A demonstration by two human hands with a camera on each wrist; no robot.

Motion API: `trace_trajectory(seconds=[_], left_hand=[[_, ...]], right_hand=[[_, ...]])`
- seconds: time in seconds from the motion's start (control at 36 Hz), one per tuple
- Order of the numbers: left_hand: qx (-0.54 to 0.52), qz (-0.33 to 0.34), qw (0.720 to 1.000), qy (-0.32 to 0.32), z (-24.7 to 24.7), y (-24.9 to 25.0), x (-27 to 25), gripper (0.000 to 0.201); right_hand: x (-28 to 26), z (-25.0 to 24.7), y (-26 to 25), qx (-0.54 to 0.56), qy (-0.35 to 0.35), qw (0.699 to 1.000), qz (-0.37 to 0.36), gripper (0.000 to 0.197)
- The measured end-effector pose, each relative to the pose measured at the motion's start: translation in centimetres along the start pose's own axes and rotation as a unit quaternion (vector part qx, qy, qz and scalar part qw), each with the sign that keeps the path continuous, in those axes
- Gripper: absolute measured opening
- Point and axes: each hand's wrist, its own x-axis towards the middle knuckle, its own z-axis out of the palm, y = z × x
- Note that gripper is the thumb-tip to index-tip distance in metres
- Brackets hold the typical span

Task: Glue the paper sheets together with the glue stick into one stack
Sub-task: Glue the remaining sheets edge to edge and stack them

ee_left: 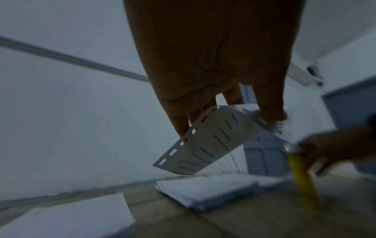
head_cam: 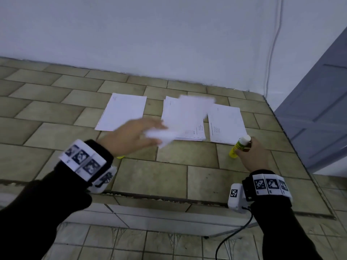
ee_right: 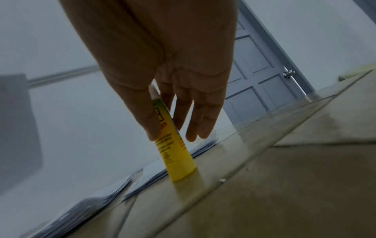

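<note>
Pinching a blurred paper sheet [head_cam: 180, 117] by its near corner, the left hand [head_cam: 131, 136] is being held above the middle stack [head_cam: 183, 132] on the tiled bench [head_cam: 150, 175]. The yellow glue stick [head_cam: 239, 145] is being gripped between thumb and fingers of the right hand [head_cam: 251, 156], its base resting on the bench beside the right stack [head_cam: 226, 124]. A left stack [head_cam: 122, 111] is lying apart.

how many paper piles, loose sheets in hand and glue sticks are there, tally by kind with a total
paper piles on the tiled surface: 3, left, middle, right
loose sheet held in the left hand: 1
glue stick held by the right hand: 1
total: 5
</note>
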Motion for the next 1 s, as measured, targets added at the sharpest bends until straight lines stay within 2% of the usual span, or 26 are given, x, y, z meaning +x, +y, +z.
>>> trace_trajectory(seconds=[0.06, 0.14, 0.22, 0.39, 0.53, 0.64, 0.67, 0.72, 0.78, 0.83, 1.0], left_hand=[[0.055, 0.007, 0.994, -0.093, 2.1, -0.4, -0.6, 0.045], [0.137, 0.039, 0.975, -0.172, 4.6, -1.1, -1.3, 0.045], [0.203, 0.011, 0.947, -0.250, 5.8, -1.2, -1.9, 0.050], [0.221, -0.014, 0.921, -0.319, 6.4, -1.2, -2.7, 0.063], [0.200, -0.027, 0.931, -0.305, 6.9, -1.4, -3.3, 0.067], [0.171, -0.091, 0.953, -0.231, 6.9, -1.0, -4.1, 0.067], [0.159, -0.117, 0.958, -0.209, 6.9, -1.0, -4.3, 0.076], [0.145, -0.159, 0.962, -0.168, 7.4, -1.2, -4.8, 0.114], [0.160, -0.188, 0.959, -0.141, 8.2, -1.8, -5.1, 0.130], [0.189, -0.195, 0.956, -0.114, 9.1, -2.4, -5.1, 0.129], [0.266, -0.152, 0.949, -0.073, 10.0, -2.9, -4.4, 0.121]], right_hand=[[0.0, 0.1, 0.0, 0.000, -0.012, 1.000, -0.010, 0.043], [-0.2, 0.1, -0.1, 0.000, -0.031, 0.999, -0.033, 0.040], [-0.5, 0.3, -0.4, 0.008, -0.054, 0.997, -0.049, 0.041], [-1.0, 0.5, -0.8, 0.007, -0.076, 0.995, -0.058, 0.042], [-1.1, 0.5, -1.0, -0.020, -0.073, 0.995, -0.063, 0.036], [-1.5, 0.4, -1.4, -0.010, -0.056, 0.993, -0.099, 0.029], [-1.7, 0.4, -1.6, 0.001, -0.060, 0.992, -0.111, 0.028], [-2.0, 0.4, -2.1, 0.018, -0.080, 0.988, -0.134, 0.031], [-2.4, 0.5, -2.9, 0.017, -0.100, 0.983, -0.155, 0.033], [-2.8, 0.9, -3.8, 0.016, -0.116, 0.979, -0.169, 0.035], [-3.7, 3.4, -6.3, 0.071, -0.125, 0.973, -0.183, 0.036]])
